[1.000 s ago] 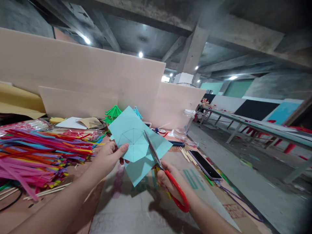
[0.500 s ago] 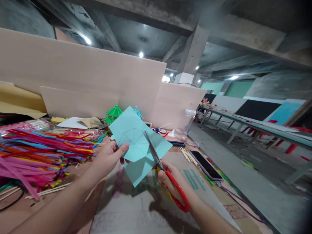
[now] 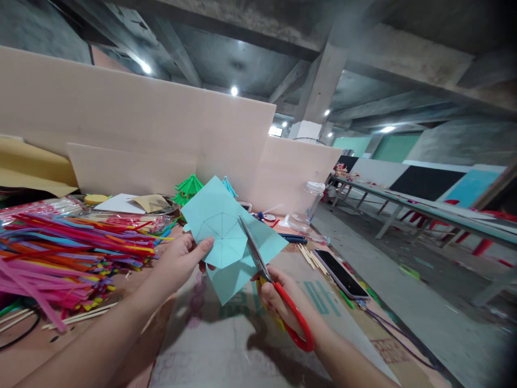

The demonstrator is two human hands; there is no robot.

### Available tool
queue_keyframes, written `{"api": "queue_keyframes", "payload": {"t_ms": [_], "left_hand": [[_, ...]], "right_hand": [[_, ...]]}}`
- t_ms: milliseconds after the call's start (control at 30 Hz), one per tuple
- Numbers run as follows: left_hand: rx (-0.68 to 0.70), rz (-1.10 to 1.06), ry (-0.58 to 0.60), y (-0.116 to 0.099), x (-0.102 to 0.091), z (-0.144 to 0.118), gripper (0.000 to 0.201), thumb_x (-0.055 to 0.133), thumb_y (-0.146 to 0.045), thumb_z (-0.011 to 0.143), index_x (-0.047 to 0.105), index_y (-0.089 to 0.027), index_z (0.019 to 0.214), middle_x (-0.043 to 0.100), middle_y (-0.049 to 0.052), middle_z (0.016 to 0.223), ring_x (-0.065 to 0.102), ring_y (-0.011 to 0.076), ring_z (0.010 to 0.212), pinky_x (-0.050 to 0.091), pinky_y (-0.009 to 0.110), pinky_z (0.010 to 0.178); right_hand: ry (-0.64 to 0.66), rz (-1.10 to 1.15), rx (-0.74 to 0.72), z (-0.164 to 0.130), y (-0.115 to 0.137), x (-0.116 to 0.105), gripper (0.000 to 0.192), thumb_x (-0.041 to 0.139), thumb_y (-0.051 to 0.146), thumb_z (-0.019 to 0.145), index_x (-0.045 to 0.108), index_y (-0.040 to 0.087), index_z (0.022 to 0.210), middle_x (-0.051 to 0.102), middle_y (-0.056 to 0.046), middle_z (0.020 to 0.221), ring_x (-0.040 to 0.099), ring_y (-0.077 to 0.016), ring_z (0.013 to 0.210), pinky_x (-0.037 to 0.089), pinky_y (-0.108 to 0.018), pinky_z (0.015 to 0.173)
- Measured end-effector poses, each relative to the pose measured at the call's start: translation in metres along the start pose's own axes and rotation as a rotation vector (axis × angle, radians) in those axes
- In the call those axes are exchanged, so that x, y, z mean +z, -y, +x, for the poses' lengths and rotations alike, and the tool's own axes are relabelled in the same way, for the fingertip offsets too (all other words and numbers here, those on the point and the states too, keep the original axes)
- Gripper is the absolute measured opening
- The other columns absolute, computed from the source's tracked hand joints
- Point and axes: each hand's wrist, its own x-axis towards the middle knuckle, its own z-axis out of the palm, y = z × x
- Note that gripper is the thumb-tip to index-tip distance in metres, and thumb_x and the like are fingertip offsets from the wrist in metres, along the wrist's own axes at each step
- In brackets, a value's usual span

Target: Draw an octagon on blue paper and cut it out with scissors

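A sheet of light blue-green paper (image 3: 216, 202) with a pencilled polygon and spokes is held up in front of me. My left hand (image 3: 191, 251) pinches its left side, thumb on top and fingers behind. In my right hand (image 3: 278, 293) is a pair of red-handled scissors (image 3: 294, 318), blades pointing up and away, lying along the right edge of the polygon. The paper is cut along the lower side, and a loose flap hangs below and to the right of the drawn shape. Part of my right fingers is hidden behind the handles.
Colourful fuzzy stems (image 3: 81, 258) are heaped at left. A phone (image 3: 341, 274) and thin wooden sticks (image 3: 313, 257) lie at right. Behind the paper stand a small green pagoda-like model (image 3: 189, 188) and a clear plastic jar (image 3: 309, 202). Printed cardboard (image 3: 202, 345) covers the table under my hands.
The paper's loose lower flap has shifted slightly up and its right corner a little to the right. Both hands and the scissors have stayed almost in place.
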Motion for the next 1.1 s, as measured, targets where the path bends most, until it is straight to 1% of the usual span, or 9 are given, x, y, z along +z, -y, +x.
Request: {"api": "queue_keyframes", "payload": {"t_ms": [200,400,500,667,833,1100], "left_hand": [[-0.005,-0.003,0.021,0.001,0.000,0.001,0.028,0.060,-0.042,0.098,0.064,-0.015,0.096,0.064,0.000,0.083,0.062,0.0120,0.066,0.054,0.028,0.062],[-0.005,-0.021,-0.010,0.003,0.001,0.002,0.026,0.062,-0.040,0.097,0.064,-0.015,0.103,0.067,0.003,0.095,0.065,0.0150,0.077,0.057,0.032,0.069],[-0.011,-0.022,-0.008,0.003,0.002,0.002,0.026,0.062,-0.040,0.097,0.064,-0.015,0.104,0.066,0.003,0.094,0.064,0.0147,0.076,0.057,0.032,0.068],[-0.011,-0.021,-0.010,0.003,0.000,0.002,0.026,0.062,-0.040,0.097,0.064,-0.015,0.105,0.066,0.004,0.098,0.065,0.0157,0.079,0.057,0.033,0.070],[-0.014,-0.018,-0.003,0.004,0.000,0.003,0.027,0.062,-0.041,0.097,0.064,-0.015,0.103,0.066,0.003,0.094,0.064,0.0149,0.076,0.057,0.032,0.068],[-0.004,-0.003,-0.007,0.004,0.000,0.002,0.027,0.061,-0.041,0.097,0.064,-0.015,0.104,0.066,0.003,0.095,0.065,0.0152,0.077,0.057,0.032,0.069]], "right_hand": [[0.017,0.007,-0.006,0.003,-0.004,-0.002,0.063,0.064,0.079,0.075,0.052,0.020,0.094,0.038,0.008,0.059,0.029,-0.0080,0.048,0.020,-0.023,0.043],[-0.008,-0.007,-0.002,0.001,0.000,0.000,0.066,0.062,0.080,0.076,0.055,0.018,0.097,0.041,0.006,0.062,0.031,-0.0081,0.050,0.021,-0.023,0.045],[-0.009,-0.005,-0.001,0.000,0.002,0.000,0.067,0.064,0.081,0.074,0.056,0.018,0.095,0.042,0.006,0.063,0.033,-0.0081,0.051,0.022,-0.023,0.045],[0.018,0.029,0.009,0.003,-0.006,-0.002,0.066,0.063,0.080,0.076,0.053,0.019,0.098,0.037,0.009,0.057,0.027,-0.0067,0.046,0.020,-0.021,0.041],[0.018,0.044,-0.001,0.007,-0.012,-0.003,0.067,0.064,0.080,0.074,0.053,0.019,0.098,0.040,0.009,0.058,0.027,-0.0060,0.044,0.021,-0.021,0.040],[0.001,0.034,0.016,0.002,-0.002,0.000,0.070,0.064,0.080,0.074,0.054,0.017,0.100,0.038,0.009,0.059,0.029,-0.0064,0.048,0.021,-0.020,0.041]]}}
